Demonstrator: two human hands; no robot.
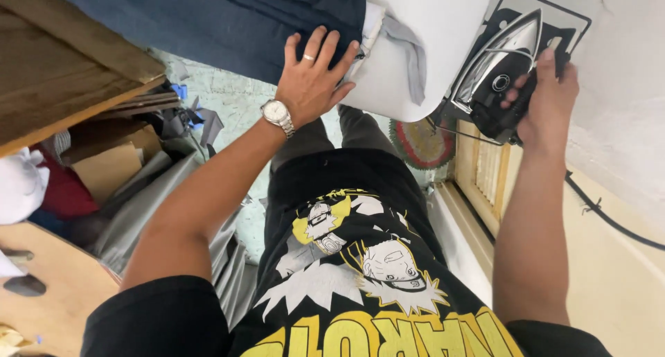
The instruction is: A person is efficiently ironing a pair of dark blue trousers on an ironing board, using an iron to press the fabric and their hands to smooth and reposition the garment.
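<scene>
My left hand (313,76), with a ring and a silver wristwatch, lies flat with fingers spread on a dark blue garment (208,18) at the near edge of a white ironing board (422,45). My right hand (551,97) is closed around the black handle of a clothes iron (500,69). The iron stands on its heel on a black metal rest (554,14) at the board's right end, its shiny soleplate facing left.
A wooden panel (62,59) and a pile of cardboard, grey sheeting and cloth (125,177) crowd the floor on the left. A round crocheted mat (421,144) lies under the board. A black cord (609,215) runs along the pale wall on the right.
</scene>
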